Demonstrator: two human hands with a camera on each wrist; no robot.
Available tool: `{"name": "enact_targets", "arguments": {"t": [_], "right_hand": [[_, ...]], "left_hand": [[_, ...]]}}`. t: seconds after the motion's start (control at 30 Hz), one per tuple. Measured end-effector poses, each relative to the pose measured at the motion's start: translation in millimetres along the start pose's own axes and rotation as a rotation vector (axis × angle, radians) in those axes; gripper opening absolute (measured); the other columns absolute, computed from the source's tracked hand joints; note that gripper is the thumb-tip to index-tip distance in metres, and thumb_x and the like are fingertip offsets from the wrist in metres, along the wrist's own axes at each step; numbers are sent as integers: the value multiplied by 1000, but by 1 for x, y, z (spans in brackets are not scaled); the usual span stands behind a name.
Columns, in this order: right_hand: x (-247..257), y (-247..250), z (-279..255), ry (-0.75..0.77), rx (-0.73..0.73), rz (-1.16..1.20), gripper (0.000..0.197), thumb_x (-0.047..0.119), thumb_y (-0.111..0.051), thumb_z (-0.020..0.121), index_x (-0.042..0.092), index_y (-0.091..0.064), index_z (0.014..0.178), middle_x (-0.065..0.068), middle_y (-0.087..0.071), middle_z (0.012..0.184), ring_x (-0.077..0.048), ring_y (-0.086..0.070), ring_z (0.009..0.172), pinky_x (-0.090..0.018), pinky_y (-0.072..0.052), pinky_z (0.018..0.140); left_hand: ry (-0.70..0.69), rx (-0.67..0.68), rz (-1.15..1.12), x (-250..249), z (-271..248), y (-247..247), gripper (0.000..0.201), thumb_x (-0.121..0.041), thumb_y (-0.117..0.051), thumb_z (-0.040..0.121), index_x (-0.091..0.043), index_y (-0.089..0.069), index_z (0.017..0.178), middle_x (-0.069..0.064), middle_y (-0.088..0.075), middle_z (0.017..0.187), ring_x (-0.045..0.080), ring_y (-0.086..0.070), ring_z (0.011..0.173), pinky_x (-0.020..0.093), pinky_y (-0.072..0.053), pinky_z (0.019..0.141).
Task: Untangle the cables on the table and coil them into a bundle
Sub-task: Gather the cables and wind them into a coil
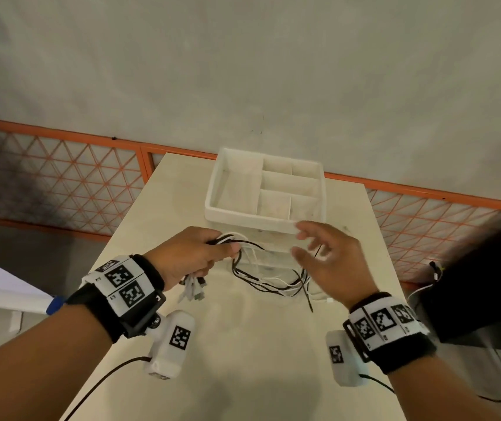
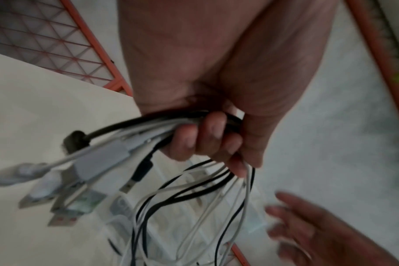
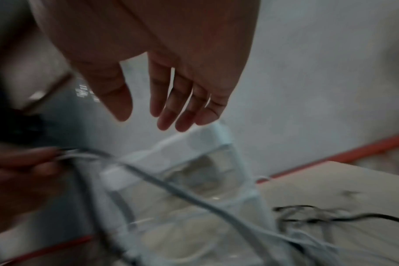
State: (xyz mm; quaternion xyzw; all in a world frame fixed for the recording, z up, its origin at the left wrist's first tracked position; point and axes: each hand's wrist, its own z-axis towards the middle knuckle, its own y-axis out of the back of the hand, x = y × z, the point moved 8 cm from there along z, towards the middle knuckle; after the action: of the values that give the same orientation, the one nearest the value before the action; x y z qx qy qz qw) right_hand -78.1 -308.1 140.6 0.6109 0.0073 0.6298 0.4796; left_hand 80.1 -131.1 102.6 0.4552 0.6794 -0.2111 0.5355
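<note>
Several black and white cables point(image 1: 269, 279) hang in loops above the table point(image 1: 243, 360). My left hand point(image 1: 196, 256) grips them in a bunch, fingers curled round the strands point(image 2: 207, 136). Their USB plugs point(image 1: 193, 291) point(image 2: 64, 201) dangle below that fist. My right hand point(image 1: 325, 259) hovers to the right of the loops with fingers spread and holds nothing; in the right wrist view its fingers point(image 3: 171, 108) are straight above the blurred cables point(image 3: 194, 198). A black cable end point(image 1: 308, 300) trails onto the table.
A white box with divided compartments point(image 1: 264, 192) stands at the far end of the table, just behind the hands. An orange mesh fence point(image 1: 60, 174) runs behind the table. A dark object point(image 1: 471, 299) sits at the right edge.
</note>
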Motion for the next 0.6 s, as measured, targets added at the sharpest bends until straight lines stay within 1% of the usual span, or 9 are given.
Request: {"name": "enact_targets", "arguments": {"t": [0.07, 0.1, 0.13, 0.2, 0.33, 0.4, 0.5, 0.57, 0.6], "right_hand": [[36, -38, -2, 127, 223, -9, 72, 24, -81, 79, 34, -50, 143, 14, -66, 124, 0, -59, 110, -7, -40, 93], [48, -54, -3, 156, 318, -6, 80, 22, -80, 78, 37, -43, 147, 13, -65, 126, -1, -59, 116, -10, -40, 99], [56, -65, -3, 171, 383, 24, 78, 18, -77, 77, 37, -44, 146, 12, -68, 123, -3, -62, 114, -17, -47, 100], [64, -71, 0, 163, 415, 98, 58, 6, -75, 77, 26, -63, 130, 7, -76, 106, -5, -71, 98, -27, -57, 88], [50, -49, 11, 17, 264, 148, 25, 5, -77, 80, 21, -77, 98, 6, -78, 88, -9, -72, 79, -30, -59, 74], [41, -40, 12, -66, 235, 190, 24, 2, -75, 80, 23, -76, 92, 4, -77, 83, -13, -69, 69, -32, -55, 65], [39, -50, 3, -148, 436, 218, 26, 10, -77, 82, 29, -75, 100, 3, -77, 85, -6, -65, 66, -27, -53, 60], [42, -58, -3, -180, 532, 246, 26, 21, -77, 86, 30, -72, 111, 5, -73, 73, -2, -62, 59, -19, -48, 55], [42, -57, -2, -181, 518, 260, 25, 22, -75, 89, 27, -71, 113, 8, -69, 64, -1, -58, 52, -15, -45, 52]], "left_hand": [[-60, 123, 9, -16, -2, -17, 21, -25, -71, 89, -5, -68, 86, -4, -40, 54, 13, -34, 50, 23, -32, 51], [-91, 185, 12, -24, -5, -25, 15, -22, -71, 89, -8, -69, 86, -2, -43, 57, 13, -36, 51, 24, -35, 52], [-122, 237, 32, -30, -7, -31, 10, -19, -70, 90, -9, -71, 87, 0, -46, 60, 12, -39, 53, 23, -37, 54], [-164, 283, 89, -34, -9, -36, 11, -18, -68, 91, -9, -72, 95, -2, -56, 63, 12, -48, 60, 24, -44, 61], [-165, 241, 148, -17, -10, -28, 42, -49, -66, 82, -11, -69, 102, -1, -69, 80, 17, -61, 85, 41, -46, 87], [-172, 208, 163, -5, -11, -28, 37, -52, -58, 86, -19, -69, 99, -7, -66, 78, 16, -63, 86, 44, -48, 82], [-204, 131, 259, -4, -9, -29, 23, -38, -47, 101, -30, -67, 93, -3, -58, 73, 13, -59, 70, 36, -49, 64], [-238, 123, 344, -13, -9, -34, 24, -33, -44, 103, -31, -67, 99, -2, -58, 72, 15, -55, 64, 35, -49, 61], [-257, 129, 349, -19, -9, -36, 22, -33, -46, 102, -30, -68, 101, -3, -59, 72, 15, -54, 63, 34, -49, 59]]}}
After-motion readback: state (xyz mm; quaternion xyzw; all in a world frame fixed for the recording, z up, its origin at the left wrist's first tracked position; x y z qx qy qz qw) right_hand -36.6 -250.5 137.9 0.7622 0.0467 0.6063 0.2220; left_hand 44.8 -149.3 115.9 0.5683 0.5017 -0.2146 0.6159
